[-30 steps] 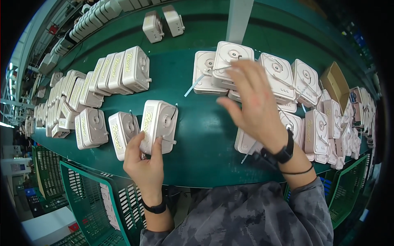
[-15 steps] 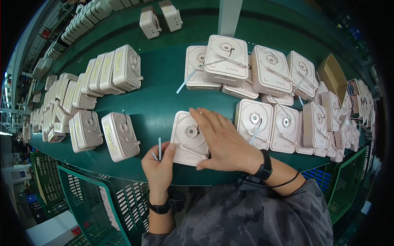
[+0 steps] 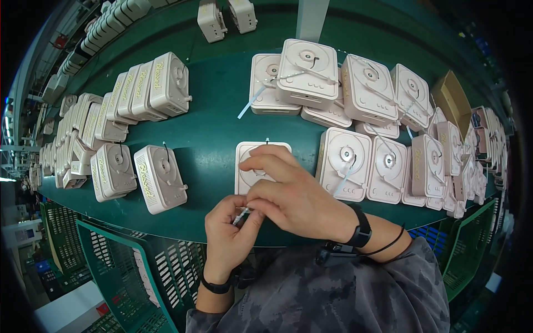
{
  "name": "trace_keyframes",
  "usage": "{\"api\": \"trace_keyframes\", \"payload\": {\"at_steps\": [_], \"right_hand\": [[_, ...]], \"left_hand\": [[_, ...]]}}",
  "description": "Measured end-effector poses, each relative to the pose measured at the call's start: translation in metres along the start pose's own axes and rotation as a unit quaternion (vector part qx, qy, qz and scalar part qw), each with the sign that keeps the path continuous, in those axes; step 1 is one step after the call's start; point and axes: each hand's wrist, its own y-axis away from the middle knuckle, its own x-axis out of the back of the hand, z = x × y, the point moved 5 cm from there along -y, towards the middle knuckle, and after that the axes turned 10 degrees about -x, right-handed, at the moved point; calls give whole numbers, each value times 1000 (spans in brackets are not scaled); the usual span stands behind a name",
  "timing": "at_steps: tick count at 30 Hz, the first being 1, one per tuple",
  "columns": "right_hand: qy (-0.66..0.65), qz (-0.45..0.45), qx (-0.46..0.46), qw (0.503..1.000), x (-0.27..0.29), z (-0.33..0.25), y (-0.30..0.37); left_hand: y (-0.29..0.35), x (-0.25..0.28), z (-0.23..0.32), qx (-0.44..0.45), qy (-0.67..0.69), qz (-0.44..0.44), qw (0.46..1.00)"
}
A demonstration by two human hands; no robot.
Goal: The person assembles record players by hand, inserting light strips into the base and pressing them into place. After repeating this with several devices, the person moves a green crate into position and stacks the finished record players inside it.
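A pale pink turntable-shaped case lies flat on the green table in front of me, partly covered by my right hand, with a short dark wire tip poking out at its far edge. Over its near edge, my left hand is closed on a thin pale strip. My right hand reaches in from the right; its thumb and forefinger pinch at the strip's upper end, while its other fingers arch above the case. The fingertips of both hands nearly meet.
Similar cases stand at left and in a leaning row. More are stacked at right, some with pale strips hanging off. An open cardboard box sits behind them. Green crates stand below the table's near edge.
Both hands have come together over the case's near edge. My right hand has left the case's side and now pinches at the strip. The case sits straighter than before.
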Motion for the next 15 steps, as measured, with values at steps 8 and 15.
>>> {"api": "trace_keyframes", "payload": {"at_steps": [8,15], "right_hand": [[-59,109,-29,992,20,2,14],[32,58,53,996,0,-7,32]], "left_hand": [[1,-1,-26,142,405,92,898],[-3,-7,-22,148,470,129,861]]}}
